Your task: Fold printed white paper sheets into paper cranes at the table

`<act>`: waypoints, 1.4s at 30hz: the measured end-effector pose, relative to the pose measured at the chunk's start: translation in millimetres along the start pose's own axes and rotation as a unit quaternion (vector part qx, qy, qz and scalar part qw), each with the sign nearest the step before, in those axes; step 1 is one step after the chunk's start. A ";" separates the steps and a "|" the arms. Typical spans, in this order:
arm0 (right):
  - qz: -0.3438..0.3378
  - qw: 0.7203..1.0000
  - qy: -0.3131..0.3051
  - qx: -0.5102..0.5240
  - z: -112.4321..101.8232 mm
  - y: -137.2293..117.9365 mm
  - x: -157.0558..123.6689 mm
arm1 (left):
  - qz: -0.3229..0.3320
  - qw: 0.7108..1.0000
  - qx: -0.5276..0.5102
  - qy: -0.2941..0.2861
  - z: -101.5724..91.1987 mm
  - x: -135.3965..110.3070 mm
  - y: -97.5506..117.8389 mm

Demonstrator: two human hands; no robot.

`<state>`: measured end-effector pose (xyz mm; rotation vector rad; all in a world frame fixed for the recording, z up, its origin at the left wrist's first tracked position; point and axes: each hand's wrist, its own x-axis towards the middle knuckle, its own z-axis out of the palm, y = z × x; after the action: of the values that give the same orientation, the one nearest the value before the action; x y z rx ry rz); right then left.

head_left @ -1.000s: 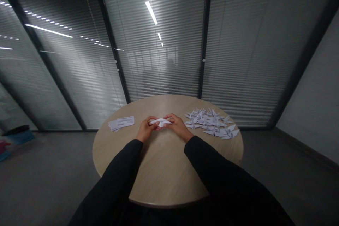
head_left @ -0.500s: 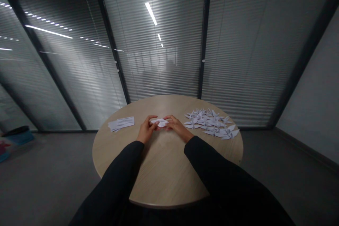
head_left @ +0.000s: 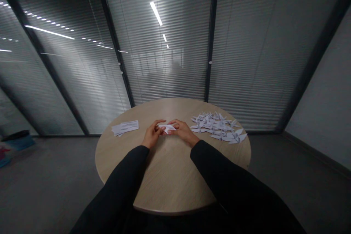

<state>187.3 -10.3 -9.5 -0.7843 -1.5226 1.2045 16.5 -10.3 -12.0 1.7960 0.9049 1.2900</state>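
A round wood-veneer table [head_left: 170, 179] is standing in a room with a grey floor [head_left: 55, 179], backed by dark-framed glass partitions [head_left: 167, 55] with slatted blinds, which are reflecting ceiling lights. A pale wall [head_left: 323, 91] is rising at 3 o'clock, and a blue object [head_left: 18, 144] is lying on the floor at 9 o'clock. On the tabletop, a small stack of printed paper slips [head_left: 125, 128] is lying at 10 o'clock, and a heap of white origami cranes [head_left: 218, 128] is spreading at 2 o'clock. Black sleeves [head_left: 117, 179] are covering both forearms. Toward 12 o'clock from the table's centre, between the slips and the cranes, the left hand [head_left: 152, 135] and right hand [head_left: 183, 132] are gripping a narrow folded white paper [head_left: 167, 128] between their fingers and thumbs, one at each end. Whether the paper is touching the tabletop is too hard to tell.
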 end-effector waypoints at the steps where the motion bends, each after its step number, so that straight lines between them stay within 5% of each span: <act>1: 0.007 1.000 0.000 0.004 -1.1 0.7 0.2 | 0.007 1.000 0.009 -0.006 -0.8 -0.3 0.3; 8: 0.080 0.991 -0.007 0.103 -4.4 4.7 -1.3 | 0.150 0.979 0.128 -0.049 -5.9 -2.0 3.0; 12: 0.096 0.984 -0.045 0.142 -2.6 -1.1 -5.5 | 0.175 0.967 0.174 -0.063 -4.0 -1.3 2.4; 19: 0.087 0.992 -0.059 0.075 -0.5 3.2 -3.3 | 0.127 0.978 0.156 -0.044 -5.0 -0.1 3.6; 23: -0.006 0.999 -0.001 -0.053 0.6 5.4 0.4 | 0.082 0.982 0.165 -0.025 -4.1 0.4 1.8; 29: -0.152 0.969 0.009 -0.195 -1.3 4.2 2.0 | 0.054 0.987 0.149 0.002 -3.3 3.5 -6.7; 42: -0.210 0.920 0.076 -0.321 -1.3 3.7 0.7 | -0.115 0.991 -0.068 0.004 1.9 5.0 -2.3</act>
<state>188.0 -8.2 -12.9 -0.8793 -1.8546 0.3056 19.3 -5.2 -12.2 1.5334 0.9746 1.1831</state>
